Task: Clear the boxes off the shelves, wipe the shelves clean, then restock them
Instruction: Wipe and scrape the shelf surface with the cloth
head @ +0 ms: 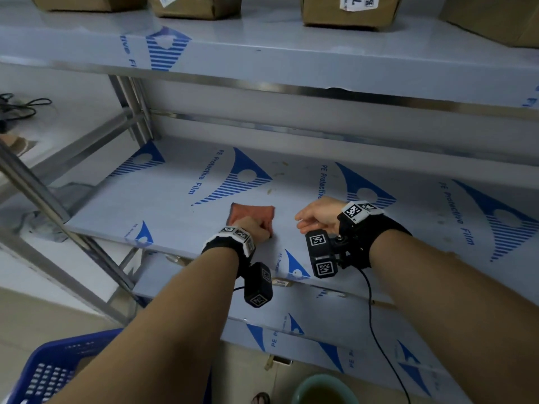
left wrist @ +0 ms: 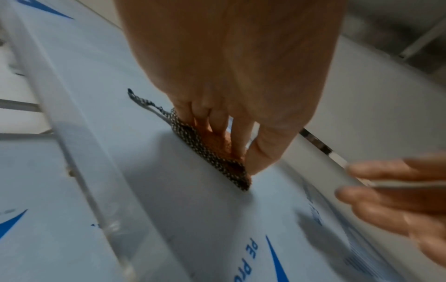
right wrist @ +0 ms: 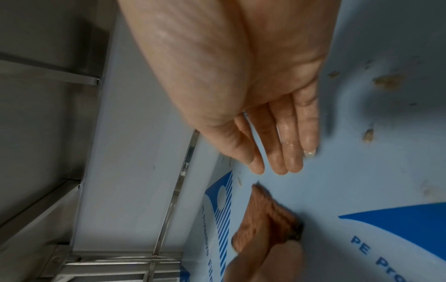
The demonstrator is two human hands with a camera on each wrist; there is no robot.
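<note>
Wiping step in hand, by the look of it: middle shelf (head: 180,199) bare of boxes, still sheeted in blue-printed protective film, cloth already down on it. Restocking not yet begun.

Left hand (head: 253,225) pressed flat on the orange cloth (head: 252,211) near the shelf's front edge, at about 6 o'clock on the shelf. Fingers (left wrist: 239,141) straight and close together, spread over the cloth's near half, thumb tip touching the cloth's dark speckled edge; pressing, not gripping.

Right hand (head: 318,214) at 3 o'clock from the cloth, just beside it and apart from it. Fingers (right wrist: 287,148) extended, lying together, glistening as if wet, holding nothing. Whether the hand touches the film or hovers just above it: hard to tell.

Brown dirt spots (head: 281,167) on the film at about 12 o'clock from both hands, further back on the shelf.

Cardboard boxes (head: 350,10) lined up on the top shelf. Blue plastic basket (head: 46,371) at 7 o'clock on the floor; green basin (head: 323,389) at 6 o'clock.

Next move, judged from this: push the cloth back toward the spots with firm downward pressure, probably several passes, keeping the cloth flat and the free hand out of its path.
</note>
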